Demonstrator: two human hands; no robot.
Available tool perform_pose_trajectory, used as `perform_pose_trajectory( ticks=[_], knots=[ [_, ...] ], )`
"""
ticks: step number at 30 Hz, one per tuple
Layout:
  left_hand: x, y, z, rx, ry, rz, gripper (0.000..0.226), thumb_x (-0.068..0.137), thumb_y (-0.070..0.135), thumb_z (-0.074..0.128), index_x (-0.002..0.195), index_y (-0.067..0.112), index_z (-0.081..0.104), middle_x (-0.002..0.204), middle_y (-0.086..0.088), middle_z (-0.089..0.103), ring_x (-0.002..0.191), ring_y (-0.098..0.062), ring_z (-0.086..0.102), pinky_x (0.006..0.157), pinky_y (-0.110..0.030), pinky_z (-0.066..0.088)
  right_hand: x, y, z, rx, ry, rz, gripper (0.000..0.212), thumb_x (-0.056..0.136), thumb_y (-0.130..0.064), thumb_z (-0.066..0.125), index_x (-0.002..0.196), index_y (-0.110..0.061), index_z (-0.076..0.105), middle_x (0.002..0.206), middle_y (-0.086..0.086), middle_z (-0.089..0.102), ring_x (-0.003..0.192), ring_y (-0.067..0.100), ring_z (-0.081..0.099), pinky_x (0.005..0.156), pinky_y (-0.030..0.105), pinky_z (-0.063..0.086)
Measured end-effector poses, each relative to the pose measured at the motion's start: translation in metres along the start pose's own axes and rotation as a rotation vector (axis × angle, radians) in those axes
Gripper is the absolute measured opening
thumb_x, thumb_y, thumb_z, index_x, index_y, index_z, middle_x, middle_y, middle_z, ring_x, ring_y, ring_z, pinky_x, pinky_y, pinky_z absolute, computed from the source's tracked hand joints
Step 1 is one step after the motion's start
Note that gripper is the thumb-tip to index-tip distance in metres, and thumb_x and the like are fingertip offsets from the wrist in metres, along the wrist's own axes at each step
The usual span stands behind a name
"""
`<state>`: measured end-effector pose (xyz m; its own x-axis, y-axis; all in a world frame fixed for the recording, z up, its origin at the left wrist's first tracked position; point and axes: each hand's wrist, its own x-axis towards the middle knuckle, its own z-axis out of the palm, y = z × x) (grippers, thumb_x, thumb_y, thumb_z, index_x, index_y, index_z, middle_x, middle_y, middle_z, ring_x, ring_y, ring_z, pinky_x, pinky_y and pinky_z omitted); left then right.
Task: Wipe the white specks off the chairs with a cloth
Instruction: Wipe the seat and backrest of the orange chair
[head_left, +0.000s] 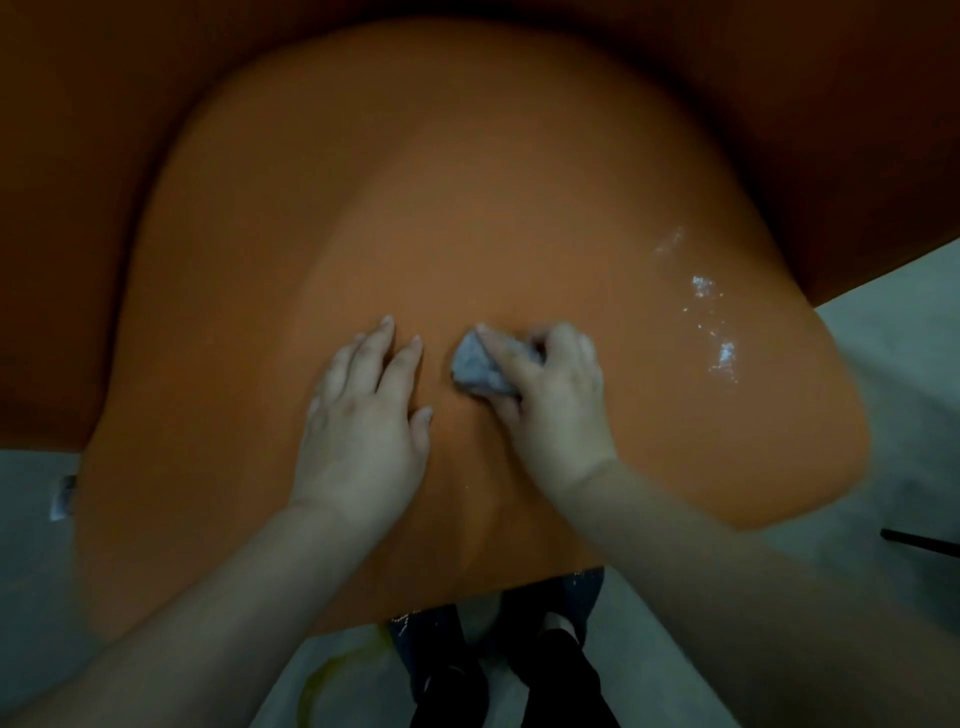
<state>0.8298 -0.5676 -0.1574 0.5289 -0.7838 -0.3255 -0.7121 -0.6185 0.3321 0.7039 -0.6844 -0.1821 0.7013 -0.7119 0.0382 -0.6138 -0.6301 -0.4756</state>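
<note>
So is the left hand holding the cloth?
No, the cloth is gripped by the right hand; the left hand rests flat on the chair.

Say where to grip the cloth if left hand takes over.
Grip the bunched end of the cloth that sticks out past the right hand, coming from the left. That wad is bare and faces the left hand, which lies flat on the chair beside it. The right hand's fingers cover the rest. Probably a pinch from above would do.
</note>
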Motion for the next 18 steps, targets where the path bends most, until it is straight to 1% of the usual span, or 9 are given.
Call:
perform_pose_trajectory(
  ticks=[1, 3, 4, 6, 8, 12, 15, 16, 18],
  knots=[
    [-0.002, -0.001, 0.001, 0.002, 0.000, -0.002, 0.061, 0.094, 0.031, 0.053, 0.149, 0.025, 0.029, 0.159, 0.004, 0.015, 0.144, -0.021, 0.011, 0.114, -0.045, 0.022, 0.010, 0.008, -0.003, -0.018, 0.015, 0.038, 0.056, 0.078, -0.018, 0.073, 0.131, -0.029, 0.058, 0.106, 0.018, 0.051, 0.097, 0.037, 0.047, 0.082, 0.042, 0.040],
    [-0.007, -0.004, 0.002, 0.005, 0.009, 0.000, 0.060, 0.093, 0.029, 0.055, 0.148, 0.024, 0.031, 0.158, 0.002, 0.017, 0.144, -0.022, 0.013, 0.114, -0.046, 0.023, 0.013, 0.024, -0.009, -0.014, 0.113, 0.212, 0.053, 0.083, -0.022, 0.070, 0.133, -0.031, 0.056, 0.110, 0.016, 0.049, 0.103, 0.034, 0.043, 0.087, 0.040, 0.037],
    [-0.009, -0.006, 0.002, 0.005, 0.015, 0.005, 0.060, 0.093, 0.028, 0.055, 0.148, 0.023, 0.032, 0.158, 0.001, 0.019, 0.143, -0.022, 0.014, 0.114, -0.046, 0.024, 0.004, 0.028, -0.011, 0.002, 0.171, 0.294, 0.052, 0.084, -0.021, 0.069, 0.134, -0.031, 0.055, 0.111, 0.016, 0.047, 0.103, 0.033, 0.041, 0.089, 0.041, 0.037],
    [-0.013, -0.008, 0.002, 0.003, 0.028, 0.005, 0.059, 0.093, 0.027, 0.056, 0.147, 0.022, 0.034, 0.157, 0.000, 0.021, 0.143, -0.022, 0.015, 0.114, -0.046, 0.025, -0.023, 0.020, -0.008, 0.039, 0.226, 0.364, 0.056, 0.081, -0.013, 0.071, 0.134, -0.026, 0.056, 0.109, 0.018, 0.047, 0.099, 0.034, 0.042, 0.087, 0.046, 0.041],
    [-0.017, -0.011, 0.003, -0.005, 0.043, -0.011, 0.058, 0.092, 0.026, 0.056, 0.146, 0.022, 0.035, 0.157, 0.000, 0.022, 0.142, -0.023, 0.017, 0.113, -0.047, 0.027, -0.048, -0.004, 0.004, 0.098, 0.195, 0.313, 0.063, 0.073, -0.006, 0.075, 0.132, -0.020, 0.058, 0.104, 0.020, 0.050, 0.092, 0.036, 0.046, 0.078, 0.044, 0.044],
    [-0.025, -0.017, 0.005, -0.012, 0.049, -0.008, 0.058, 0.090, 0.016, 0.056, 0.145, 0.020, 0.038, 0.156, -0.003, 0.025, 0.142, -0.027, 0.020, 0.112, -0.050, 0.029, -0.064, -0.053, 0.034, 0.134, 0.075, 0.088, 0.062, 0.069, -0.016, 0.080, 0.128, -0.024, 0.061, 0.100, 0.015, 0.054, 0.083, 0.032, 0.050, 0.070, 0.038, 0.044],
    [-0.035, -0.024, 0.007, -0.007, 0.065, -0.008, 0.056, 0.090, 0.012, 0.055, 0.144, 0.018, 0.041, 0.155, -0.005, 0.028, 0.140, -0.028, 0.023, 0.111, -0.050, 0.030, -0.066, -0.038, 0.028, 0.109, 0.038, -0.010, 0.067, 0.065, -0.012, 0.082, 0.127, -0.024, 0.062, 0.099, 0.016, 0.056, 0.082, 0.034, 0.053, 0.069, 0.039, 0.047],
    [-0.038, -0.026, 0.007, -0.001, 0.071, -0.007, 0.056, 0.090, 0.012, 0.056, 0.144, 0.017, 0.041, 0.154, -0.005, 0.029, 0.140, -0.029, 0.024, 0.110, -0.051, 0.031, -0.065, -0.020, 0.022, 0.093, 0.059, 0.005, 0.068, 0.064, -0.008, 0.081, 0.127, -0.022, 0.062, 0.100, 0.019, 0.056, 0.084, 0.036, 0.054, 0.071, 0.042, 0.050],
    [-0.041, -0.027, 0.009, 0.023, 0.061, 0.001, 0.056, 0.091, 0.014, 0.056, 0.144, 0.017, 0.040, 0.155, -0.005, 0.028, 0.140, -0.029, 0.024, 0.111, -0.051, 0.030, -0.060, 0.018, 0.005, 0.051, 0.170, 0.153, 0.066, 0.069, -0.002, 0.076, 0.129, -0.022, 0.061, 0.103, 0.022, 0.052, 0.091, 0.039, 0.050, 0.079, 0.047, 0.048]
  ],
)
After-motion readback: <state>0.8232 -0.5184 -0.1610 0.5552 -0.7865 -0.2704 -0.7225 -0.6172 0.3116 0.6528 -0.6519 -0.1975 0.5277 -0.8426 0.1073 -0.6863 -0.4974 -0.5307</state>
